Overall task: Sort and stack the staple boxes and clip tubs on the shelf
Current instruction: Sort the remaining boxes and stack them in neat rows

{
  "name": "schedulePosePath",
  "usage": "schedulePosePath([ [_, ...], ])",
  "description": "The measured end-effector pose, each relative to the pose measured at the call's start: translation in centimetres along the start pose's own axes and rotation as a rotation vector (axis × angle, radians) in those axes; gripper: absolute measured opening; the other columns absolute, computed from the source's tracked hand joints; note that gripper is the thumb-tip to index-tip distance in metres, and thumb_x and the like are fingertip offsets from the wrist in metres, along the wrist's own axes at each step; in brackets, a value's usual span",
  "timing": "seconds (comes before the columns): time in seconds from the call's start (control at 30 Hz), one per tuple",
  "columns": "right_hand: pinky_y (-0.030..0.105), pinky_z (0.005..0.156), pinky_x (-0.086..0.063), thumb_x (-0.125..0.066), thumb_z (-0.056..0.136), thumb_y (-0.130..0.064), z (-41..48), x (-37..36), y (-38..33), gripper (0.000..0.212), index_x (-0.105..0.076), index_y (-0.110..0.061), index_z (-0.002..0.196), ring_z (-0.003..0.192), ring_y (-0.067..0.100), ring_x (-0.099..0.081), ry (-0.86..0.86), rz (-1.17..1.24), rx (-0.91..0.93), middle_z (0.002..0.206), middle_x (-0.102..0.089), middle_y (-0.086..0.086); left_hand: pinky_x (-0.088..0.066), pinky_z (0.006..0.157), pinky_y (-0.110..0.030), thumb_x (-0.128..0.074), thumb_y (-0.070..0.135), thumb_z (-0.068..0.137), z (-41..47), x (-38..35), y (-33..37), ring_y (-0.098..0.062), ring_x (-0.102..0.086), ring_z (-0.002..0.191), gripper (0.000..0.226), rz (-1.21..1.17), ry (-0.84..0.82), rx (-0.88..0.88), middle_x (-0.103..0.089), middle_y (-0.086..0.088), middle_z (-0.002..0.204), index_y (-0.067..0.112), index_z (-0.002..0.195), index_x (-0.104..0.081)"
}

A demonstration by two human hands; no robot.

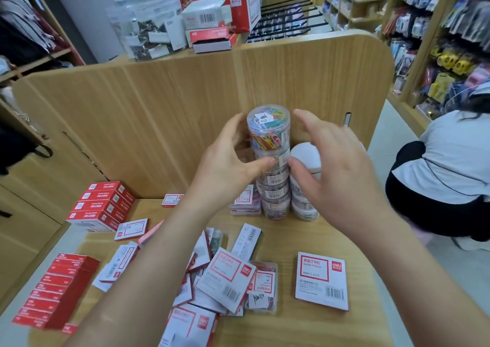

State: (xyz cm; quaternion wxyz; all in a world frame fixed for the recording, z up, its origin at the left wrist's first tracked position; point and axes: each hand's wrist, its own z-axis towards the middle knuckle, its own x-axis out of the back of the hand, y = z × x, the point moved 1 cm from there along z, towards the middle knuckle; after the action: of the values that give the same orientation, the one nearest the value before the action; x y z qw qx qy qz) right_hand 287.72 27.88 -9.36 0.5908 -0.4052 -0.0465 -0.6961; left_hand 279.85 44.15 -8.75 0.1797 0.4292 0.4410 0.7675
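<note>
A tall stack of clear clip tubs (269, 134) with coloured paper clips stands at the back of the wooden shelf (291, 325). My left hand (228, 166) cups its left side, fingers on the top tub, thumb pressed on a middle tub. My right hand (328, 169) hovers on the right with fingers spread, its thumb tip touching the stack. A shorter stack of white-lidded tubs (305, 155) is partly hidden behind it. Red staple boxes are stacked at the left (103, 203) and the front left (55, 291). Loose white staple boxes (225, 275) lie in a heap.
A single white staple box (322, 280) lies flat at the right front. Flat clip packs (245, 200) sit left of the tub stack. A wooden back panel (185, 102) rises behind. A person (445, 177) crouches in the aisle at the right. Cartons (238, 4) stand above.
</note>
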Motion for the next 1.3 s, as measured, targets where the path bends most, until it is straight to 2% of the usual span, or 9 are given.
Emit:
schedulePosePath([
  [0.17, 0.025, 0.074, -0.047, -0.063, 0.082, -0.048, -5.1, 2.1, 0.8, 0.036, -0.054, -0.035, 0.114, 0.089, 0.004, -0.057, -0.277, 0.145, -0.169, 0.097, -0.060, -0.018, -0.053, 0.081, -0.030, -0.069, 0.008, 0.082, -3.4, 1.6, -1.8, -0.003, -0.061, 0.088, 0.037, 0.177, 0.114, -0.078, -0.066, 0.012, 0.105, 0.026, 0.113, -0.061],
  [0.27, 0.028, 0.094, -0.044, -0.059, 0.071, -0.070, -8.4, 1.5, 1.6, 0.062, -0.040, -0.048, 0.127, 0.115, -0.003, -0.046, -0.655, 0.065, -0.215, 0.122, -0.048, -0.027, -0.050, 0.084, -0.030, -0.071, 0.017, 0.081, -6.5, 1.7, -4.0, 0.000, -0.058, 0.088, 0.025, 0.301, -0.146, -0.045, -0.066, 0.016, 0.095, 0.032, 0.101, -0.068],
  [0.43, 0.040, 0.107, -0.026, -0.070, 0.062, -0.067, -12.7, -1.5, 1.5, 0.112, 0.010, -0.055, 0.141, 0.142, 0.010, -0.004, -1.038, -0.231, -0.313, 0.152, -0.001, -0.017, -0.006, 0.111, -0.012, -0.072, 0.054, 0.072, -10.9, 1.5, -7.2, -0.002, -0.009, 0.140, 0.096, 0.747, -0.728, -0.160, -0.020, 0.023, 0.146, 0.035, 0.149, -0.019],
  [0.53, 0.039, 0.104, -0.033, -0.069, 0.063, -0.064, -14.0, -2.9, 1.6, 0.105, -0.003, -0.052, 0.143, 0.137, 0.012, -0.018, -0.901, -0.256, -0.332, 0.148, -0.013, -0.018, -0.004, 0.116, -0.027, -0.065, 0.054, 0.077, -11.9, 1.3, -8.4, -0.009, -0.005, 0.142, 0.094, 0.861, -0.723, -0.266, -0.015, 0.012, 0.155, 0.031, 0.150, -0.010],
  [0.73, 0.043, 0.089, -0.048, -0.054, 0.055, -0.069, -15.5, -3.3, 1.0, 0.085, -0.050, -0.032, 0.132, 0.112, 0.019, -0.052, -0.648, -0.175, -0.413, 0.124, -0.054, -0.012, -0.022, 0.104, -0.019, -0.070, 0.053, 0.072, -11.8, 1.6, -9.4, -0.015, -0.041, 0.127, 0.079, 0.686, -0.630, -0.392, -0.047, 0.005, 0.136, 0.023, 0.140, -0.042],
  [0.9, 0.012, 0.084, -0.042, -0.066, 0.077, -0.057, -16.3, -1.3, -0.3, 0.035, -0.062, -0.036, 0.105, 0.098, -0.005, -0.057, -0.402, 0.209, -0.649, 0.104, -0.065, -0.023, -0.046, 0.091, -0.032, -0.067, 0.051, 0.065, -13.2, 0.4, -8.1, -0.018, -0.052, 0.110, 0.073, 0.502, -0.524, -0.519, -0.053, 0.004, 0.119, 0.021, 0.128, -0.047],
  [1.1, 0.025, 0.060, -0.036, -0.047, 0.090, -0.061, -16.1, -0.5, 0.7, 0.058, -0.061, -0.004, 0.088, 0.069, 0.010, -0.047, -0.278, 0.536, -0.809, 0.074, -0.052, -0.001, -0.047, 0.088, -0.036, -0.068, 0.062, 0.059, -17.2, -6.3, -6.2, -0.021, -0.057, 0.097, 0.071, 0.715, -0.641, -0.708, -0.058, 0.002, 0.104, 0.023, 0.117, -0.053],
  [1.2, 0.022, 0.064, -0.040, -0.050, 0.083, -0.067, -15.9, -1.0, 1.5, 0.043, -0.063, -0.029, 0.096, 0.066, 0.001, -0.049, -0.333, 0.488, -0.756, 0.073, -0.054, -0.015, -0.041, 0.100, -0.043, -0.066, 0.069, 0.060, -17.1, -8.1, -6.4, -0.020, -0.056, 0.101, 0.079, 0.760, -0.587, -0.658, -0.057, 0.003, 0.105, 0.021, 0.121, -0.052],
  [1.3, 0.022, 0.086, -0.046, -0.052, 0.081, -0.068, -16.0, -1.5, 2.6, 0.046, -0.059, -0.043, 0.118, 0.090, -0.002, -0.058, -0.312, 0.360, -0.695, 0.100, -0.063, -0.016, -0.033, 0.107, -0.049, -0.060, 0.076, 0.059, -16.9, -8.3, -6.4, -0.016, -0.054, 0.109, 0.087, 0.756, -0.598, -0.583, -0.057, 0.005, 0.114, 0.021, 0.125, -0.049],
])
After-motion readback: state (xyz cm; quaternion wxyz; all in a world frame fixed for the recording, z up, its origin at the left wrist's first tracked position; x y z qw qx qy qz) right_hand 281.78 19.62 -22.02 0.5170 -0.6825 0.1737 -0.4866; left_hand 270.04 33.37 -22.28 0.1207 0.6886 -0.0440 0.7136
